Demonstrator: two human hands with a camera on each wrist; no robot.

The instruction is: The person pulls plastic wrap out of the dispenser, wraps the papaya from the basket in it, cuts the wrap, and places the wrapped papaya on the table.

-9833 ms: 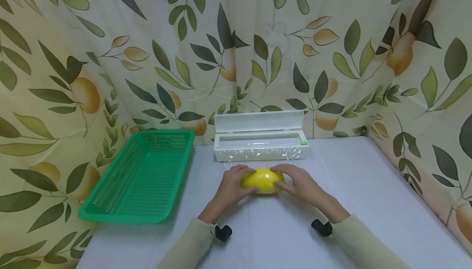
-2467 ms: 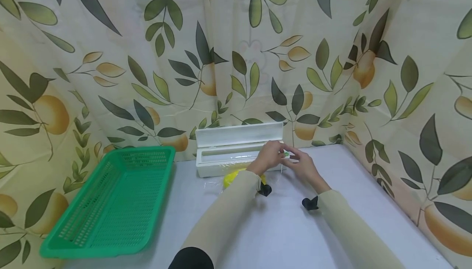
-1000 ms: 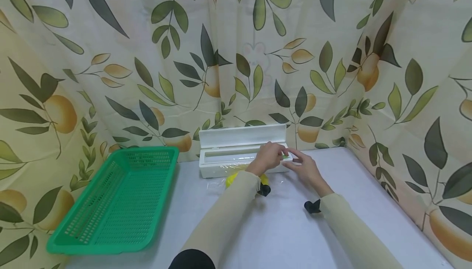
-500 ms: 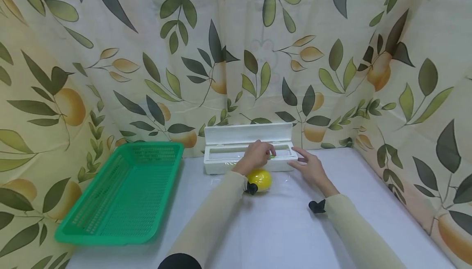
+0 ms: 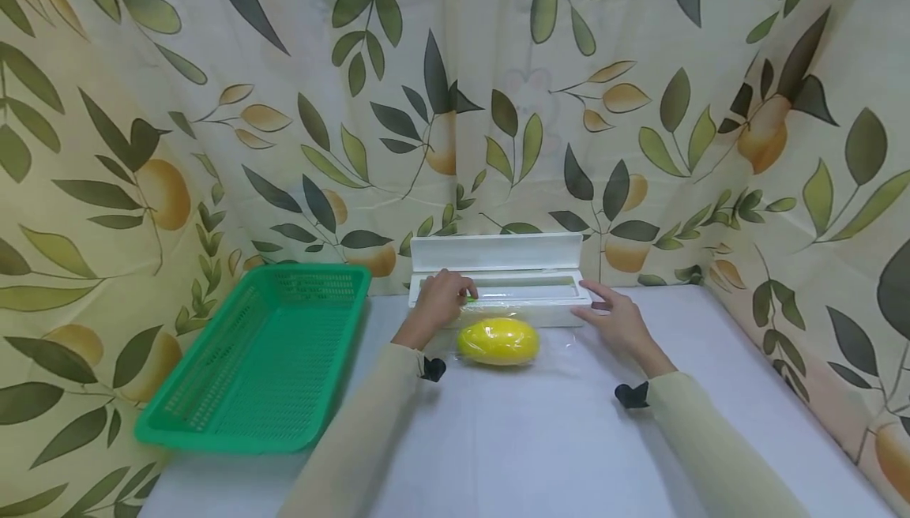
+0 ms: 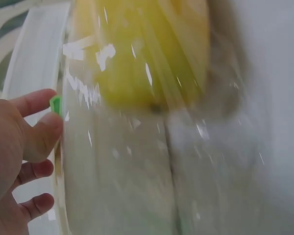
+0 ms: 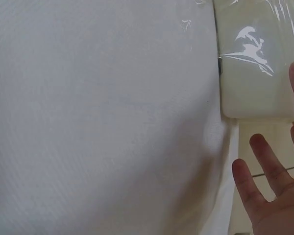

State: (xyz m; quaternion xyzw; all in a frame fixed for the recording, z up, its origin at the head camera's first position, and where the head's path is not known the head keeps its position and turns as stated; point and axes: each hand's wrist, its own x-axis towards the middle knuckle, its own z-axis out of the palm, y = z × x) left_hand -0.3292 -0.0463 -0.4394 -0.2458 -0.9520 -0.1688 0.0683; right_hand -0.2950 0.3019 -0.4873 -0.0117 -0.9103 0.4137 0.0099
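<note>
A white cling film dispenser (image 5: pixel 550 315) stands at the back of the table, its lid raised. My left hand (image 5: pixel 437 303) pinches the small green slide cutter (image 6: pixel 55 105) between thumb and forefinger, near the left part of the dispenser's edge. At the opposite end my right hand (image 5: pixel 622 328) grips the dispenser's corner with thumb and forefinger; its other fingers are spread in the right wrist view. Just in front of the dispenser lies a yellow oval fruit (image 5: pixel 499 342). Clear cling film (image 6: pixel 127 161) drapes over the fruit and the dispenser's front.
A green plastic basket (image 5: pixel 323 415) with slotted sides sits on the left of the white-covered table (image 5: pixel 540 439). Patterned curtains (image 5: pixel 498 107) hang behind and at both sides.
My left hand has slid the green cutter from the dispenser's right end to its left part, uncovering the fruit from behind my arm. My right hand stays at the right end.
</note>
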